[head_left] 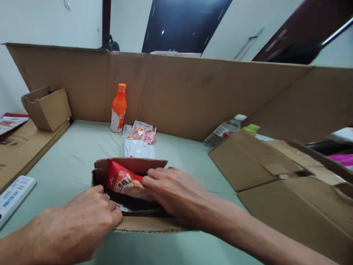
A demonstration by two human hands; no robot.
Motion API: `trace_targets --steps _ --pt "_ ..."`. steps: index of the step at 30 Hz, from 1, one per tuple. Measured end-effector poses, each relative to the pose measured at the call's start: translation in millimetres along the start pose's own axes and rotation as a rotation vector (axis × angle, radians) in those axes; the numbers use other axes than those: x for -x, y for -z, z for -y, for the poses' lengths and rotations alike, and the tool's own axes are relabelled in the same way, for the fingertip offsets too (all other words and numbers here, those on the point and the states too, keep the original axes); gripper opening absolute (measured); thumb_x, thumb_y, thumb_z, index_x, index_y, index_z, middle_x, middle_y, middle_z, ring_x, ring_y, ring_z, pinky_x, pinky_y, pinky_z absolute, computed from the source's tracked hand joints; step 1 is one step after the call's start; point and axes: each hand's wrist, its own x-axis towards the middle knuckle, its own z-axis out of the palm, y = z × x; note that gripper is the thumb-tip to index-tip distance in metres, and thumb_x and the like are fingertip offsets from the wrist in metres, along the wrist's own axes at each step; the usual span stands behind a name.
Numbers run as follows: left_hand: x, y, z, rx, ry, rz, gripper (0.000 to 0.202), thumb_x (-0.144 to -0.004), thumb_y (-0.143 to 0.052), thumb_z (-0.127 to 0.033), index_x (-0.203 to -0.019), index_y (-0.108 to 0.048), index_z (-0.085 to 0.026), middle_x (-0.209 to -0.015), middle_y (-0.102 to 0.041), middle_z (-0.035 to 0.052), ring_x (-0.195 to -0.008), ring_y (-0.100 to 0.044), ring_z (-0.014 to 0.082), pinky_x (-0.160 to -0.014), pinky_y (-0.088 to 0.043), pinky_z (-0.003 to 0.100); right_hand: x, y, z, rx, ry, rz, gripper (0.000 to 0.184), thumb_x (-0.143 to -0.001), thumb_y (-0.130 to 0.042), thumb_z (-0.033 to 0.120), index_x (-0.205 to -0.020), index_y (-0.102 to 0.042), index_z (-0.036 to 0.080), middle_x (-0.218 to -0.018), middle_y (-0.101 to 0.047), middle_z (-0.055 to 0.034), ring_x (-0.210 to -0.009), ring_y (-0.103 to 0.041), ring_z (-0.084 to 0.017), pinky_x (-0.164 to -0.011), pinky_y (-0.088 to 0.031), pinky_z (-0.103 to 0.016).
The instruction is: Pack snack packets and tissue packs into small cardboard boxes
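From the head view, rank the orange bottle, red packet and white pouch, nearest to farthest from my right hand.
1. Red packet, touching the right hand, inside the box.
2. White pouch, just beyond the box.
3. Orange bottle, back left, by the cardboard wall.

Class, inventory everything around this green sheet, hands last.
open box: 1, brown, centre
red packet: 1, red, inside
sachets: several, white and pink, behind box
orange bottle: 1, orange, back
clear bottle: 1, clear, right
cartons: unclear count, brown, right
small box: 1, brown, left
flat carton: 1, brown, left
case: 1, white, left
pack: 1, red-white, left
cardboard wall: 1, brown, back
sheet: 1, green, underneath
left hand: 1, bare, on open box
right hand: 1, bare, on red packet
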Motion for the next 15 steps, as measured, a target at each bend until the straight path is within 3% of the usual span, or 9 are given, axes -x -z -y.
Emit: trace_targets --steps 5,9,10,12,15 --pt "4 -12.1 2 0.046 -0.003 -0.122 0.036 -0.081 -0.056 -0.002 -0.106 -0.071 -0.023 -0.115 -0.076 0.0074 -0.111 -0.069 0.0272 -0.105 -0.052 0.043 -26 -6 18 0.058 0.057 0.34 0.018 -0.092 -0.058 0.007 -0.097 -0.072 0.017 -0.093 -0.077 -0.0095 -0.073 -0.069 -0.02 -0.056 -0.033 -0.031" --pt "4 -15.6 6 0.015 0.018 -0.181 0.038 -0.085 -0.058 -0.008 -0.115 -0.074 -0.025 -0.139 -0.068 0.0103 -0.128 -0.062 0.0312 -0.112 -0.048 0.048 -30 5 18 -0.074 0.222 0.474 0.028 -0.091 -0.061 0.008 -0.114 -0.075 0.018 -0.097 -0.08 -0.0095 -0.081 -0.073 -0.023 -0.067 -0.046 -0.031" --pt "3 -15.9 7 0.015 0.029 -0.182 0.036 -0.086 -0.059 -0.011 -0.115 -0.075 -0.025 -0.141 -0.067 0.0108 -0.128 -0.062 0.0321 -0.111 -0.049 0.048 -26 11 13 -0.157 0.242 0.43 0.031 -0.09 -0.061 0.008 -0.116 -0.075 0.019 -0.098 -0.08 -0.0082 -0.083 -0.073 -0.022 -0.071 -0.049 -0.031" --pt "0 -17.0 10 0.018 0.035 -0.162 0.028 -0.089 -0.062 -0.019 -0.112 -0.076 -0.025 -0.135 -0.07 0.0116 -0.122 -0.065 0.0328 -0.108 -0.052 0.048 -19 22 -8 -0.361 0.177 0.206 0.03 -0.092 -0.058 0.009 -0.113 -0.076 0.021 -0.098 -0.081 -0.0056 -0.087 -0.074 -0.02 -0.077 -0.053 -0.03" --pt "-7 -18.1 14 0.028 0.008 -0.096 0.021 -0.095 -0.059 -0.026 -0.105 -0.077 -0.025 -0.115 -0.077 0.0104 -0.107 -0.071 0.0306 -0.103 -0.055 0.048 -21 29 -60 -0.52 -0.156 -0.222 0.028 -0.1 -0.049 0.02 -0.108 -0.076 0.022 -0.097 -0.08 -0.0043 -0.088 -0.074 -0.018 -0.081 -0.055 -0.029"
